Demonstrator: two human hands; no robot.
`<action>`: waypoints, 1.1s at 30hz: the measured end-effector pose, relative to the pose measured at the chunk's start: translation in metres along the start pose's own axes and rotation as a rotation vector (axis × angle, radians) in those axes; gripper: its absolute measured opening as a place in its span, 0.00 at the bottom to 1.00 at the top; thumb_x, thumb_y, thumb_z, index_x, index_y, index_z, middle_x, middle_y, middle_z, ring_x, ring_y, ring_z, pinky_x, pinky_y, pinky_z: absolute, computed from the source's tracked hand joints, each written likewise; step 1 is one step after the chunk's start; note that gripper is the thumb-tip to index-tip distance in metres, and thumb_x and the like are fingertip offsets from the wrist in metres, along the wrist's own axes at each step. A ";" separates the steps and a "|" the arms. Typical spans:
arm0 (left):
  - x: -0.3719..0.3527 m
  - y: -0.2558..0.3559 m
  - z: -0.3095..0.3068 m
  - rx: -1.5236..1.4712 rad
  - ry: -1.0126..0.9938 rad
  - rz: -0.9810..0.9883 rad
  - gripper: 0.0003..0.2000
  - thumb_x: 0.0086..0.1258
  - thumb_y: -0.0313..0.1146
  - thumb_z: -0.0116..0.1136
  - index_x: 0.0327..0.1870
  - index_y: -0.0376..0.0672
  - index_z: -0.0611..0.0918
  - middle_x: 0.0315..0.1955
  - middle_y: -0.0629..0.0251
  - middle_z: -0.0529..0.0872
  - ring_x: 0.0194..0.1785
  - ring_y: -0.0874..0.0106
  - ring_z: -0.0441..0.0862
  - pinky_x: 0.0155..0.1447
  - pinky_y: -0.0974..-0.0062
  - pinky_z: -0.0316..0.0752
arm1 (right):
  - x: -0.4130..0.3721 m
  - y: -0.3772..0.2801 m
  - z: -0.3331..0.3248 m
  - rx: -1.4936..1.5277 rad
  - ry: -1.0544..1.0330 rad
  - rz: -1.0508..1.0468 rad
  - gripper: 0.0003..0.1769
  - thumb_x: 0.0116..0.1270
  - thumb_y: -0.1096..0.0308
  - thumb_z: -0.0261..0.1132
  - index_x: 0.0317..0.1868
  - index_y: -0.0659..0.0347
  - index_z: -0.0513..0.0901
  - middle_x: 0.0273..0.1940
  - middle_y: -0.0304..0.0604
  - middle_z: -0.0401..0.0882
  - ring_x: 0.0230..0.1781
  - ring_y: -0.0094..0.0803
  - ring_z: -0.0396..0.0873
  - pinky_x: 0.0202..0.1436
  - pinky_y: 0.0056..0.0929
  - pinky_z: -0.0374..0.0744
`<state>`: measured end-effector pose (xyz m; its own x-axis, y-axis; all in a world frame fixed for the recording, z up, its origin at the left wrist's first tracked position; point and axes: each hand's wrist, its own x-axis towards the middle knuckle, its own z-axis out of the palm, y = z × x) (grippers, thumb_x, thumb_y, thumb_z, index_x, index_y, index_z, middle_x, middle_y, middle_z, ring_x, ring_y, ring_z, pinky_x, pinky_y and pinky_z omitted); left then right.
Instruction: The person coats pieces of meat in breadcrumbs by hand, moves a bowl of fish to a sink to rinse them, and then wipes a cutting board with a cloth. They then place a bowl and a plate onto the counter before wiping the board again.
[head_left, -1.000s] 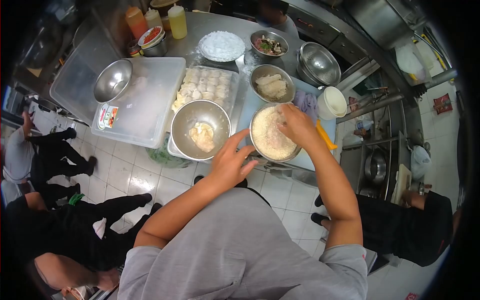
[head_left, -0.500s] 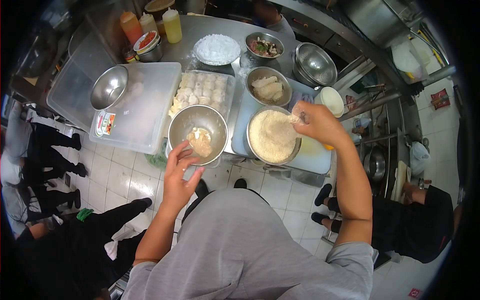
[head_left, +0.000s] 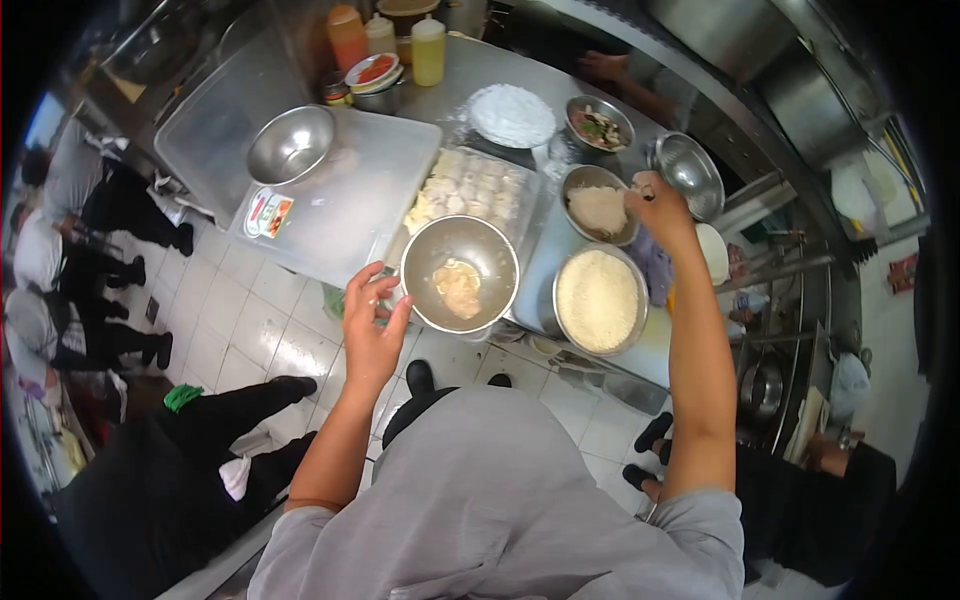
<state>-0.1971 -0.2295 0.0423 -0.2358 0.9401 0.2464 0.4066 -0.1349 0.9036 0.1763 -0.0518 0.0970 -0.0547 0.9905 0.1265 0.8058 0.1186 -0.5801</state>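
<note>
Hands (head_left: 374,332) apart, the right one (head_left: 660,206) touches a pale, crumb-coated piece (head_left: 598,211).

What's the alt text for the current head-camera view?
A person's right hand is at a round metal bowl holding pale crumbed food; their open left hand is beside a shiny metal bowl of wet, pale food. Cream-coloured crumbs fill another round metal bowl.

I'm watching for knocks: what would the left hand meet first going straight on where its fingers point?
The left hand would probably meet the plastic container first, though relative height is hard to judge.
</note>
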 end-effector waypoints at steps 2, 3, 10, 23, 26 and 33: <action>-0.002 -0.006 0.000 -0.092 -0.026 -0.129 0.13 0.63 0.25 0.60 0.49 0.36 0.77 0.57 0.53 0.72 0.41 0.72 0.80 0.41 0.76 0.76 | -0.024 -0.062 0.014 0.107 -0.097 -0.102 0.22 0.58 0.57 0.68 0.47 0.63 0.79 0.43 0.51 0.82 0.45 0.39 0.81 0.48 0.34 0.76; -0.004 -0.022 0.003 -0.127 -0.054 -0.147 0.18 0.65 0.28 0.59 0.56 0.37 0.72 0.56 0.56 0.72 0.34 0.75 0.80 0.34 0.80 0.75 | -0.031 -0.077 0.034 0.094 -0.148 -0.227 0.18 0.58 0.60 0.68 0.45 0.61 0.80 0.41 0.48 0.82 0.42 0.38 0.81 0.46 0.33 0.77; 0.000 -0.022 0.021 -0.471 -0.179 -0.522 0.24 0.68 0.32 0.56 0.62 0.36 0.65 0.53 0.58 0.74 0.29 0.76 0.80 0.27 0.80 0.76 | -0.080 -0.130 0.164 -0.416 -0.489 -0.566 0.17 0.53 0.65 0.68 0.45 0.56 0.82 0.47 0.42 0.80 0.52 0.39 0.76 0.49 0.37 0.79; -0.001 -0.031 0.026 -0.524 -0.205 -0.547 0.23 0.67 0.33 0.56 0.61 0.34 0.66 0.50 0.60 0.73 0.34 0.78 0.79 0.29 0.83 0.80 | -0.066 -0.136 0.146 0.081 -0.800 -0.218 0.22 0.53 0.64 0.66 0.49 0.60 0.75 0.45 0.47 0.79 0.46 0.38 0.79 0.47 0.37 0.79; 0.002 -0.025 0.024 -0.510 -0.218 -0.535 0.23 0.67 0.33 0.56 0.60 0.34 0.67 0.50 0.60 0.73 0.35 0.78 0.79 0.29 0.83 0.79 | -0.063 -0.124 0.141 0.609 -0.798 -0.069 0.20 0.58 0.68 0.63 0.51 0.60 0.74 0.44 0.43 0.78 0.43 0.30 0.79 0.44 0.32 0.79; -0.001 -0.029 0.018 -0.379 -0.176 -0.463 0.21 0.67 0.32 0.57 0.58 0.34 0.70 0.57 0.57 0.70 0.36 0.75 0.81 0.34 0.80 0.78 | -0.066 -0.105 0.066 0.833 -0.599 0.099 0.16 0.65 0.71 0.58 0.53 0.60 0.73 0.44 0.38 0.77 0.43 0.24 0.77 0.43 0.27 0.80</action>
<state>-0.1930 -0.2211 0.0096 -0.1509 0.9608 -0.2325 -0.0521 0.2271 0.9725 0.0566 -0.1251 0.0962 -0.4787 0.8440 -0.2418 0.1710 -0.1806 -0.9686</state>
